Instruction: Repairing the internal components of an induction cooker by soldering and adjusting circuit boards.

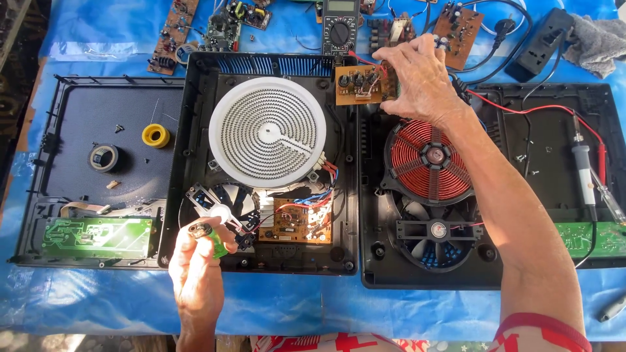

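Outdoors in hard sunlight: counter (85, 29) draped in wrinkled blue plastic sheet, glossy and creased, strewn at 12 o'clock with bare brown circuit boards, a dark multimeter (340, 25) with round dial, a black power strip (545, 40) and a crumpled grey rag (598, 40)

Three shallow black plastic casings side by side, opened like trays. At 9 o'clock the left casing (45, 104), matte and finely dotted inside, holding a yellow roll of tape (156, 135), a black roll of tape (104, 158), loose screws and a long green board (96, 236) along its near edge. In the centre the middle casing (195, 85), ribbed with blue vents at the far wall, holding a round white heating disc (267, 132) with grey zigzag spiral, a fan beneath it, and a small brown board (302, 221) with red and blue wires. At 3 o'clock the right casing (613, 130), holding a flat copper coil (430, 160) wound in red-brown rings, a black fan (438, 230) with blue blades, red leads and a pen-shaped soldering iron (585, 173)

Right hand (420, 77) at 1 o'clock, fingers pinched on the edge of a brown circuit board (358, 85) studded with dark cylinders, held over the seam between middle and right casings

Left hand (199, 264) at 7 o'clock, fingers closed round a small green cylinder (214, 240) with dark cap, over the near edge of the middle casing
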